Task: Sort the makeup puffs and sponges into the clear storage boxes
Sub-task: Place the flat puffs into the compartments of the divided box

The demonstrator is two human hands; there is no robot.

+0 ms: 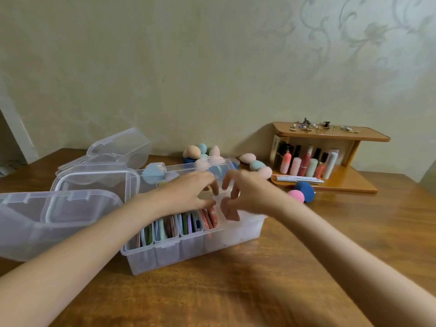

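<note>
Hovering over the right end of the clear storage box (188, 241), the left hand (188, 194) and right hand (247, 192) met with curled fingers, grip unclear, directly above upright flat puffs (186, 224), loose sponges (250, 159) lying beyond the box.

Peach, teal and pink sponges (257, 165); brown wooden table (259, 279); floral-patterned cream wall (212, 67).

Warm, dim indoor light with a brighter patch on the wall (354, 55) upper right, soft shadows under the forearms on the wooden table (247, 291), motion-blurred fingers, overall soft focus, wide-angle bending at the edges.
</note>
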